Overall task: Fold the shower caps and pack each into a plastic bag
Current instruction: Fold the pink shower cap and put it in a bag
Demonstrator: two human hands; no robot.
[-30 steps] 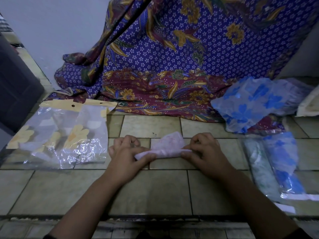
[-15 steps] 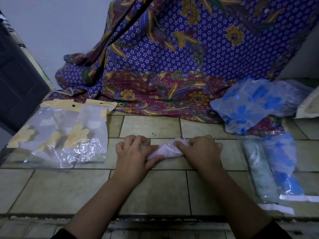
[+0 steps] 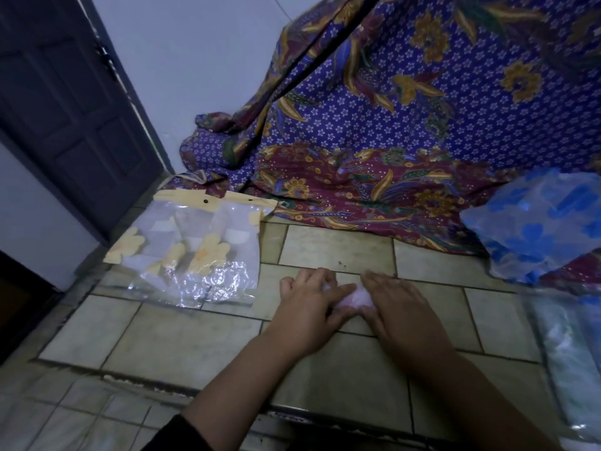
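A small folded pink shower cap (image 3: 355, 299) lies on the tiled ledge (image 3: 182, 340), mostly covered by my hands. My left hand (image 3: 309, 307) lies over its left end with fingers spread and the thumb across the cap. From the right, my right hand (image 3: 401, 309) presses flat on the other end. Only a pale strip of the cap shows between them. To the left, apart from my hands, lie clear plastic bags (image 3: 198, 255) with yellow flowers and yellow header strips.
Loose blue-flowered shower caps (image 3: 536, 229) are heaped at the right, with packed bags (image 3: 572, 340) below them at the right edge. A purple and maroon batik cloth (image 3: 374, 151) hangs behind. A dark door (image 3: 65, 118) stands at the left. The ledge drops off along its front edge (image 3: 146, 382).
My hands have closed in over the pink cap and flattened onto it, so less of it shows. The view has swung left, bringing the door into sight.
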